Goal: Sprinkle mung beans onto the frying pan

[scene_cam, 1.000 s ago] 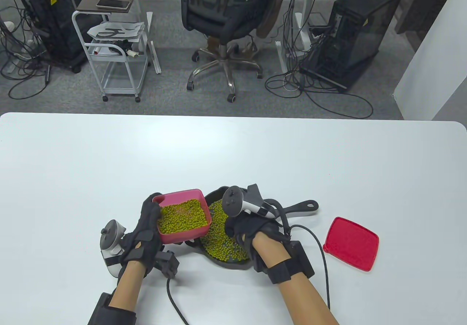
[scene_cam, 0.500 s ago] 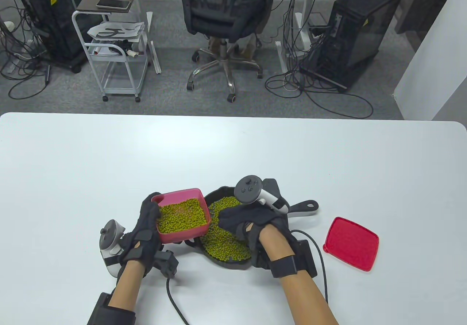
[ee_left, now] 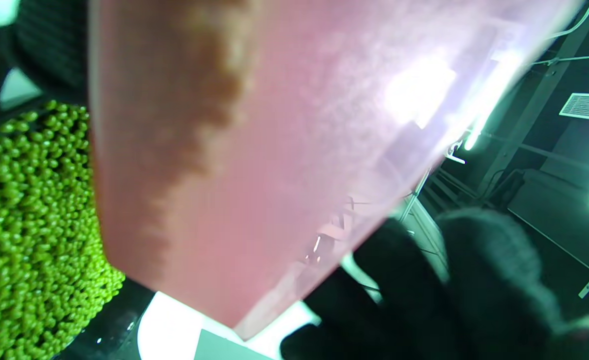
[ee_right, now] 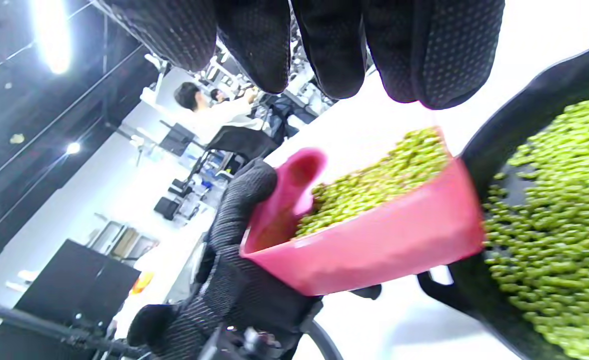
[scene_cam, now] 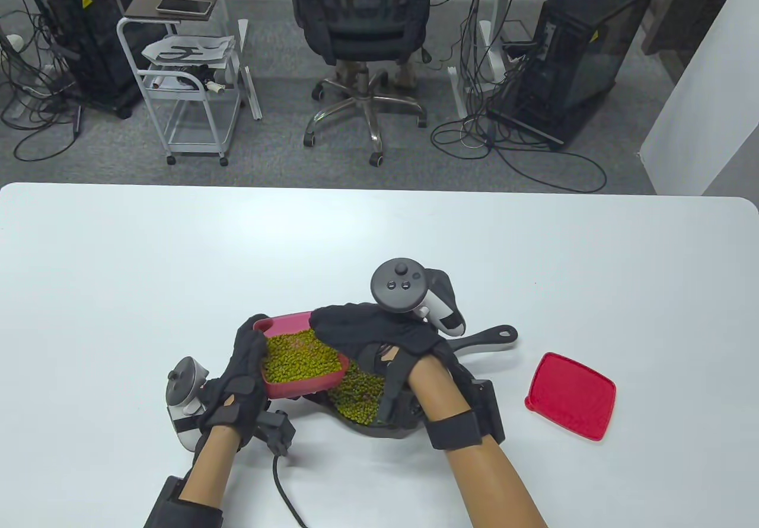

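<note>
A pink container [scene_cam: 308,381] of mung beans [scene_cam: 296,357] is held by my left hand [scene_cam: 249,357] at its left side, over the left rim of the black frying pan [scene_cam: 379,427]. The pan holds a layer of mung beans [scene_cam: 356,394]; its handle [scene_cam: 489,336] points right. My right hand [scene_cam: 347,328] is open, fingers stretched flat over the container's beans. In the right wrist view my fingertips [ee_right: 334,55] hang above the container [ee_right: 374,245] and the pan [ee_right: 534,120]. The left wrist view shows the container's underside [ee_left: 274,150] and pan beans [ee_left: 24,225].
A red lid [scene_cam: 570,394] lies on the white table [scene_cam: 178,255] right of the pan. Glove cables trail toward the table's near edge. Beyond the far edge stand an office chair, a cart and computer towers.
My right hand has moved left from above the pan to above the container. The container has sunk a little and moved toward the pan.
</note>
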Tool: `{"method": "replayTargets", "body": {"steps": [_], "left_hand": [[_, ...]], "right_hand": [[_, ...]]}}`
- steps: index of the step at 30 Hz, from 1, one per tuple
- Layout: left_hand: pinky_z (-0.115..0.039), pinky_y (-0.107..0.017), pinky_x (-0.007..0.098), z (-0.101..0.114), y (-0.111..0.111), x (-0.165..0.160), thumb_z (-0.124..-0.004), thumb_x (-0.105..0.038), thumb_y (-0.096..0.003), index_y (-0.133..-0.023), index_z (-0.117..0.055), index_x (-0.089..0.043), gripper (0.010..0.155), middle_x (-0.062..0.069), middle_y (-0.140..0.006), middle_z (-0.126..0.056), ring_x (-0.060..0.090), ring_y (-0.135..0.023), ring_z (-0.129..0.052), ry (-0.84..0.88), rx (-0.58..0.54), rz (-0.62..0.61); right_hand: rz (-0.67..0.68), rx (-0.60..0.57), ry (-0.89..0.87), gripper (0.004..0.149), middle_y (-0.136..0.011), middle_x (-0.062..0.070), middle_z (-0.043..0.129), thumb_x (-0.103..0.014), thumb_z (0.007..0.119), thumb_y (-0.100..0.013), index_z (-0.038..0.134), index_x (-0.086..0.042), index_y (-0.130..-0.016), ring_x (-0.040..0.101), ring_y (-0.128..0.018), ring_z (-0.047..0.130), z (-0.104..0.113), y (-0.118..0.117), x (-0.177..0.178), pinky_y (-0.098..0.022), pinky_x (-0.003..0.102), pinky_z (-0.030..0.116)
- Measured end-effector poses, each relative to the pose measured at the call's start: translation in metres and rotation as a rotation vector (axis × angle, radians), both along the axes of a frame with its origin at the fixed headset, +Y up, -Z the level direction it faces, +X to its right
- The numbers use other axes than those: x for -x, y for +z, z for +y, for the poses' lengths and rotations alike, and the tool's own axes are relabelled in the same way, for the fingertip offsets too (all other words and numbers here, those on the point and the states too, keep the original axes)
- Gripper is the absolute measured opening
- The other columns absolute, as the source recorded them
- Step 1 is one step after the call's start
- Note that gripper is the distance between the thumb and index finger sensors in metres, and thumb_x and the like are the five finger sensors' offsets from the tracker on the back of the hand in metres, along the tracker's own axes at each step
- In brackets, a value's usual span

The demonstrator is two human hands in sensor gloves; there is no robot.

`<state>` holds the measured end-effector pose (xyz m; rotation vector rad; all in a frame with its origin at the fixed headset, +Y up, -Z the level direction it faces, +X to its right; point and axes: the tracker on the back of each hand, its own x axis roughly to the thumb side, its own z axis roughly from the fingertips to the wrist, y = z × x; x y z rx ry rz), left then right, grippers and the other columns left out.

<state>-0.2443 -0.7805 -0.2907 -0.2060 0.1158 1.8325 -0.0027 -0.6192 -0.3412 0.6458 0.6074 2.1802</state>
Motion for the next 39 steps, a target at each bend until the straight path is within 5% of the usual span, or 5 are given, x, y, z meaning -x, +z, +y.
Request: {"method": "replayTargets", "body": {"steps": [6, 10, 16, 27, 39], "left_hand": [[-0.091, -0.037, 0.046, 0.001, 0.002, -0.006, -0.057, -0.068, -0.0543, -0.114, -0.037, -0.037, 0.07, 0.025, -0.109, -0.047, 0.044, -0.065, -0.088, 0.012, -0.017, -0.03], [-0.09, -0.038, 0.048, 0.003, 0.003, -0.009, -0.058, -0.067, -0.0545, -0.114, -0.037, -0.037, 0.07, 0.025, -0.109, -0.044, 0.046, -0.066, -0.087, -0.016, -0.016, -0.025], [-0.09, -0.037, 0.048, 0.0, 0.005, -0.008, -0.056, -0.067, -0.0547, -0.114, -0.036, -0.036, 0.069, 0.025, -0.109, -0.044, 0.046, -0.065, -0.086, 0.002, -0.019, 0.027], [-0.091, -0.037, 0.047, -0.007, 0.004, -0.012, -0.053, -0.067, -0.0543, -0.113, -0.034, -0.037, 0.069, 0.025, -0.109, -0.043, 0.045, -0.066, -0.086, 0.033, 0.0, 0.024], [-0.091, -0.037, 0.046, -0.008, 0.001, -0.009, -0.055, -0.067, -0.0545, -0.114, -0.037, -0.038, 0.068, 0.024, -0.109, -0.045, 0.044, -0.066, -0.087, 0.04, 0.016, 0.006]], "right_hand": [[0.057, -0.021, 0.227, 0.053, -0.113, 0.026, 0.06, -0.037, 0.08, -0.057, 0.069, -0.017, -0.105, 0.057, -0.093, 0.063, -0.025, -0.001, 0.046, -0.061, 0.058, 0.072], [0.138, 0.043, 0.479, 0.08, -0.118, 0.027, 0.039, -0.045, 0.088, -0.052, 0.045, -0.021, -0.115, 0.057, -0.099, 0.044, -0.048, -0.001, 0.073, -0.065, 0.057, 0.067], [0.111, 0.083, 0.425, 0.083, -0.114, 0.029, 0.041, -0.035, 0.096, -0.047, 0.048, -0.019, -0.113, 0.057, -0.089, 0.056, -0.052, -0.008, 0.087, -0.056, 0.051, 0.079], [0.01, -0.11, 0.466, 0.047, -0.089, 0.015, 0.084, -0.017, 0.099, -0.043, 0.083, -0.019, -0.087, 0.043, -0.06, 0.092, -0.051, -0.006, 0.101, -0.032, 0.03, 0.094], [-0.106, -0.066, 0.283, 0.037, -0.087, 0.013, 0.087, -0.012, 0.096, -0.045, 0.089, -0.019, -0.081, 0.042, -0.058, 0.094, -0.026, -0.025, 0.061, -0.029, 0.029, 0.094]]}}
